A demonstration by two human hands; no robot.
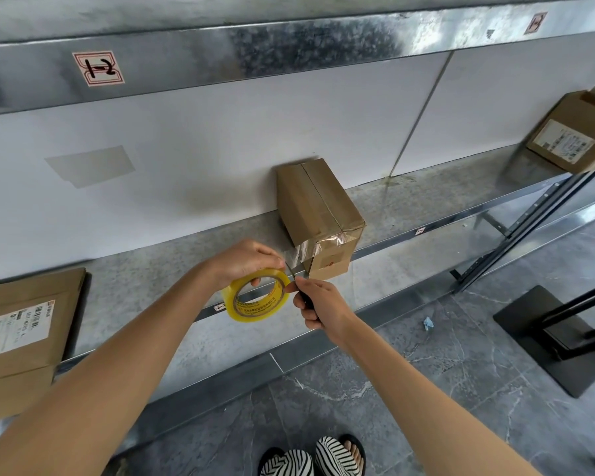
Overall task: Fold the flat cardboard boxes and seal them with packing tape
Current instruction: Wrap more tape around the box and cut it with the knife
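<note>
A small brown box [318, 207] stands on the metal shelf [145, 283], its far end against the white wall. A band of tape runs lengthwise over its top seam and down the near face. From the box's near lower corner a shiny clear strip [298, 252] stretches to the yellow roll [255, 309], which is held in the air just in front of the shelf edge. The left hand [244, 261] grips the roll from above, with its fingers curled over the outer rim and one fingertip showing inside the core. The right hand [318, 304] is closed round the dark handle of a knife [304, 298]. The thin blade points up and away and meets the strip between roll and box, right beside the left hand's fingers. The two hands are almost touching. At the left end of the shelf lies a larger parcel [21, 324] with a white printed label on top. Far to the right a third carton [574, 132], also labelled, sits tilted on the same shelf. On the rail of the shelf above is a sticker [98, 68] handwritten "1-2". Below the shelf is a grey marbled floor [358, 389], with a pair of striped slippers [313, 456] at the bottom edge. A small blue scrap [428, 323] lies on the tiles, and the black base of a stand [547, 334] is off to the right.
</note>
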